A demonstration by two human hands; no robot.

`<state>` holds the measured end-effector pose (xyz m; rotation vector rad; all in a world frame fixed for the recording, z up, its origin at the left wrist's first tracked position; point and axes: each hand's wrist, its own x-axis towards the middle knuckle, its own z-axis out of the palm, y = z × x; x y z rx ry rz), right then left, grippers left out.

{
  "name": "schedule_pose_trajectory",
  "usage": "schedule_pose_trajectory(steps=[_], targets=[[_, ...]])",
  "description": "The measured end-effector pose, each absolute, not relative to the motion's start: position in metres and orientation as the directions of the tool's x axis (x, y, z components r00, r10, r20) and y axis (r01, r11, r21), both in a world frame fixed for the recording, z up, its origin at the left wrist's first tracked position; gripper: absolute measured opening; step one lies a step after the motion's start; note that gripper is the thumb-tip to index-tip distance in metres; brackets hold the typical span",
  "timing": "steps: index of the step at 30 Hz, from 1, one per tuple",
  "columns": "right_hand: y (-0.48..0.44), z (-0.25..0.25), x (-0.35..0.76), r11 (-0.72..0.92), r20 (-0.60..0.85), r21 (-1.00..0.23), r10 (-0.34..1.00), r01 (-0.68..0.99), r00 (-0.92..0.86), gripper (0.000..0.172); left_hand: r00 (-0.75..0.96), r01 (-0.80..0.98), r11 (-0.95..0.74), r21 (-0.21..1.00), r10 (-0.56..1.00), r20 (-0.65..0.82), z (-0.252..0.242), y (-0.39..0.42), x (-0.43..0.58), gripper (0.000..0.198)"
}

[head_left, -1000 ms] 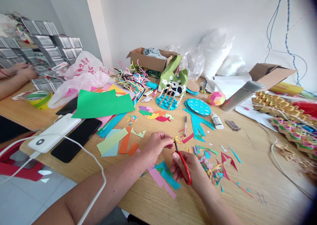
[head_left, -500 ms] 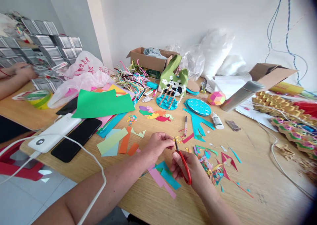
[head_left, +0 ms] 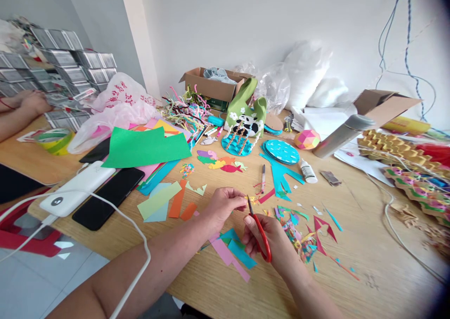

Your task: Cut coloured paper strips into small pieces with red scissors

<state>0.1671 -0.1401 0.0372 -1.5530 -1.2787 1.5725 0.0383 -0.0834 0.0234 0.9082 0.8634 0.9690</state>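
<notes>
Red-handled scissors (head_left: 263,237) are gripped in my right hand (head_left: 269,239), their blades pointing up beside my left fingertips. My left hand (head_left: 227,204) is closed in a pinch at the blade tips; a small yellow paper piece (head_left: 247,199) shows there, mostly hidden by the fingers. Colourful paper scraps (head_left: 297,234) lie to the right of my right hand. Pink paper strips (head_left: 230,258) and blue paper (head_left: 242,253) lie just below my hands. Farther back are several paper fish (head_left: 225,163) in different colours and a small heap of tiny paper bits (head_left: 187,170).
Green paper (head_left: 147,148), a white power bank (head_left: 77,188) with a cable and a black phone (head_left: 108,198) lie left. A glue bottle (head_left: 308,171), blue discs (head_left: 281,151) and a grey flask (head_left: 342,136) stand right. Another person's hands (head_left: 33,102) are far left.
Hardly anything differs: both my hands and the scissors keep nearly the same place. The other person's hands at far left have shifted slightly.
</notes>
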Motion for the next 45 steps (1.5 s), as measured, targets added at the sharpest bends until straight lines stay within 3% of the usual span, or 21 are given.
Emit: schedule_pose_trajectory(steps=[36, 45], targets=[[-0.1401, 0.0389, 0.1671, -0.379, -0.421, -0.894, 0.894, 0.240, -0.154, 0.052, 0.319, -0.348, 0.297, 0.889, 0.929, -0.186, 0.0256, -0.0823, 0.0370, 0.011], [-0.1402, 0.0359, 0.1686, -0.385, -0.423, -0.894, 0.894, 0.231, -0.147, 0.050, 0.331, -0.278, 0.300, 0.913, 0.922, -0.202, 0.0266, -0.0827, 0.0368, 0.011]])
